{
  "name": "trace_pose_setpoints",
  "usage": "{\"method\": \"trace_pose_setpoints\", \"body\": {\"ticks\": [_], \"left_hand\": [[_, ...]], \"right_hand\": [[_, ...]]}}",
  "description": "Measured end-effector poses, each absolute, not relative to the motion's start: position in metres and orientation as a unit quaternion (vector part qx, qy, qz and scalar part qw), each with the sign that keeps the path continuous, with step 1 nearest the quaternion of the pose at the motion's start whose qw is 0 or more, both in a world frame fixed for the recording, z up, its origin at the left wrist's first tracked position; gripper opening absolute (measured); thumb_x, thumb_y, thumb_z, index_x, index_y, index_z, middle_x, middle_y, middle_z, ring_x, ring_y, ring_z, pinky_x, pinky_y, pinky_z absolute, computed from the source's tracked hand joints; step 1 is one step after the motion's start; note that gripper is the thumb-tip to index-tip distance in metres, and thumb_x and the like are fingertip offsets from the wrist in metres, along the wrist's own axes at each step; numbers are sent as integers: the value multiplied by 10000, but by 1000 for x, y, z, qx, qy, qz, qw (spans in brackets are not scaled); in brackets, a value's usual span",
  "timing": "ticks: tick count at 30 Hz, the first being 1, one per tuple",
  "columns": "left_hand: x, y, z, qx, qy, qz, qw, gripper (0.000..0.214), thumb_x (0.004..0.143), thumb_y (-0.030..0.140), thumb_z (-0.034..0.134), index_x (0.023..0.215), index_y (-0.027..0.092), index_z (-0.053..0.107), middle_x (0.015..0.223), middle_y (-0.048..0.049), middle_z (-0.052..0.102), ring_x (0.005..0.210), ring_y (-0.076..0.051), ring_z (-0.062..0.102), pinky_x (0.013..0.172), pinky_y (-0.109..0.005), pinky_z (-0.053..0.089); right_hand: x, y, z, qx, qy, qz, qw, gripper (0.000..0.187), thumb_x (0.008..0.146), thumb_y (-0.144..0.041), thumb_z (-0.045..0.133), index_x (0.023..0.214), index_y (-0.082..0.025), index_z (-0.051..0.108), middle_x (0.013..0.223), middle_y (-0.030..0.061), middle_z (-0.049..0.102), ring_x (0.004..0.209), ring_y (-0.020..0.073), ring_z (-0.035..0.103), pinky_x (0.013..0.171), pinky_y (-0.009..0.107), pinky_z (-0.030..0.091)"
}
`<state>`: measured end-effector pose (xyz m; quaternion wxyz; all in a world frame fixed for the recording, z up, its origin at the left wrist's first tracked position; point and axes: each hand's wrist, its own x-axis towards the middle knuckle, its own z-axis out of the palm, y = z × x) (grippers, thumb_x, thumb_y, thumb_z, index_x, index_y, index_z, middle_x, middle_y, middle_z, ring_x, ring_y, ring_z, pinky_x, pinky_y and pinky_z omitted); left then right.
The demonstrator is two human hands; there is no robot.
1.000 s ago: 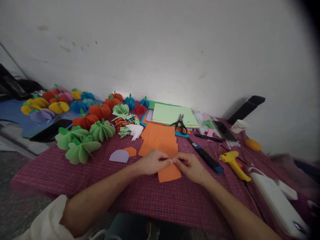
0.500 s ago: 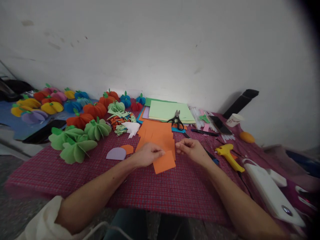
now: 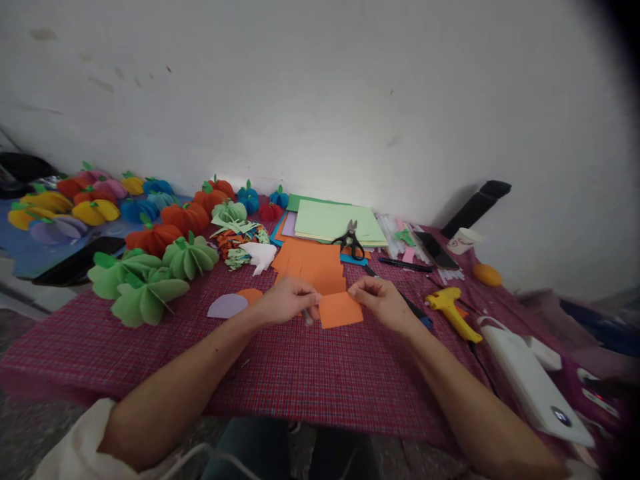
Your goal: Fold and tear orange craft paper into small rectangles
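A small orange paper piece (image 3: 341,311) is held between my two hands above the checked cloth. My left hand (image 3: 293,300) pinches its left edge, and my right hand (image 3: 380,299) pinches its upper right corner. Just behind them lie larger orange sheets (image 3: 315,260), partly hidden by the fingers. Left of my left hand rest a lilac rounded paper shape (image 3: 227,306) and an orange one (image 3: 251,295). Black scissors (image 3: 351,240) lie beyond the hands, on stacked coloured paper with a pale green sheet (image 3: 333,220) on top.
Several paper pumpkins (image 3: 150,293) fill the left side, near a heap of paper scraps (image 3: 240,243). To the right are a yellow glue gun (image 3: 454,312), a black pen (image 3: 405,265), a phone (image 3: 436,250), a paper cup (image 3: 464,241) and a white device (image 3: 535,383).
My right hand has moved in and taken hold of the small orange paper's right corner. The paper has turned level and shifted slightly right and up.
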<state>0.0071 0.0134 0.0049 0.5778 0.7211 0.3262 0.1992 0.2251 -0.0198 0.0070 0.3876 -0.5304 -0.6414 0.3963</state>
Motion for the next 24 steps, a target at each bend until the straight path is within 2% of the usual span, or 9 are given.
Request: {"method": "trace_pose_setpoints", "body": {"ticks": [4,8,11,14,19,24], "left_hand": [[2,18,12,715,394,244,524,270,753,340,433,691,105,551,586,-33,590,513,-114,548,524,-213,403],[9,12,11,748,389,265,468,336,770,415,402,685,125,550,636,-4,554,577,-98,490,531,-194,347],[17,6,4,791,342,205,464,399,746,467,427,520,138,431,489,48,334,458,-60,292,438,-196,220],[20,4,-2,793,324,180,484,417,751,456,420,483,155,314,499,53,189,453,-54,171,424,-209,143],[16,9,-4,773,319,200,510,408,751,470,414,507,149,356,519,48,219,467,-56,189,432,-204,149],[13,12,-4,754,332,237,516,421,738,491,434,516,134,407,503,54,266,460,-51,230,437,-192,187]], "right_hand": [[226,-21,11,-530,-630,405,399,204,720,-337,531,662,-141,536,595,-27,490,551,86,429,545,216,339],[212,-30,8,-515,-653,416,368,206,729,-325,511,646,-138,530,585,-27,477,531,80,409,518,209,327],[203,-35,4,-515,-664,415,349,205,734,-324,502,652,-139,537,567,-29,464,512,76,391,494,202,314],[202,-33,3,-513,-662,425,342,204,726,-318,518,642,-135,549,559,-27,467,508,74,393,489,200,314],[210,-28,7,-500,-617,505,339,248,722,-371,528,645,-137,557,561,-21,513,505,75,448,519,209,361],[208,-32,6,-483,-623,546,284,294,715,-410,542,615,-134,552,552,-21,529,499,77,468,523,208,370]]}}
